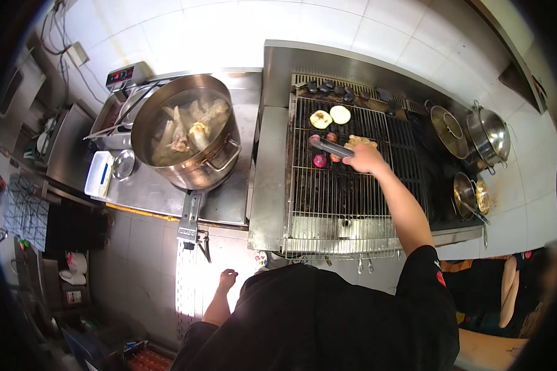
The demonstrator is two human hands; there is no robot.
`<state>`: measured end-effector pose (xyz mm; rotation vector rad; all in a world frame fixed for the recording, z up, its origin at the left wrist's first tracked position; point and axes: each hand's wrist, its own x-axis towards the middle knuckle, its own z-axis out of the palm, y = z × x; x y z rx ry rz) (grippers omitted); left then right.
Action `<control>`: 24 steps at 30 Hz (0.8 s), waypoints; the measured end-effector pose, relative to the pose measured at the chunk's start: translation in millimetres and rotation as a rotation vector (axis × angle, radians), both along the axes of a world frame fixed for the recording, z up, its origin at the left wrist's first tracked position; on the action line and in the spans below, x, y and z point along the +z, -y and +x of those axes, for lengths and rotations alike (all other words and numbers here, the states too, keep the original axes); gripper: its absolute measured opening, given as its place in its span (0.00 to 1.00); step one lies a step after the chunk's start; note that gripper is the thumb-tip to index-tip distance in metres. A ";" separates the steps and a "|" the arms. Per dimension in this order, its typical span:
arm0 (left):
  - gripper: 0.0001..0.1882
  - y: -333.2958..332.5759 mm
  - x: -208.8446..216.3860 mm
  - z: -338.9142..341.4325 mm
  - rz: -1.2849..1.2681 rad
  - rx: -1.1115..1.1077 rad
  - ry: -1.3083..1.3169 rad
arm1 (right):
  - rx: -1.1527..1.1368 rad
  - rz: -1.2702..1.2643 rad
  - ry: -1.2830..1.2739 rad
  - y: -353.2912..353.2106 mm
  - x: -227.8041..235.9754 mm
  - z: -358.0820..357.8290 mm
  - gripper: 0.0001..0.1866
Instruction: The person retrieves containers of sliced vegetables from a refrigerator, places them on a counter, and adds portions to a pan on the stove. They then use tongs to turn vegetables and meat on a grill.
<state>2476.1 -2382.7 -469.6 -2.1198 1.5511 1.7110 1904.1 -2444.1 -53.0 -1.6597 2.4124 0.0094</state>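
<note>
My right hand (366, 159) is closed around metal tongs (333, 148) over the grill grate (359, 207). The tips of the tongs are by some small reddish-purple pieces that look like red onion (320, 161). Right beside my hand lies a pale, knobby piece that looks like ginger (360, 141), partly covered by the hand. Farther back on the grate are two pale round halves, one browned (320, 119) and one paler (340, 114). My left hand (228, 279) hangs low in front of the counter, fingers curled in, with nothing seen in it.
Left of the grill stands a large steaming pot (195, 170) with bones in liquid. Near it are a white tray (98, 174) and a small metal bowl (123, 164). Dark lumps like charcoal (329, 85) line the grill's back. Steel pots (489, 137) stand to the right.
</note>
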 end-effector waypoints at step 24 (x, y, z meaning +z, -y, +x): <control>0.20 11.4 -19.9 -5.5 -0.002 -0.079 -0.003 | 0.104 -0.072 -0.407 -31.5 14.3 -3.2 0.19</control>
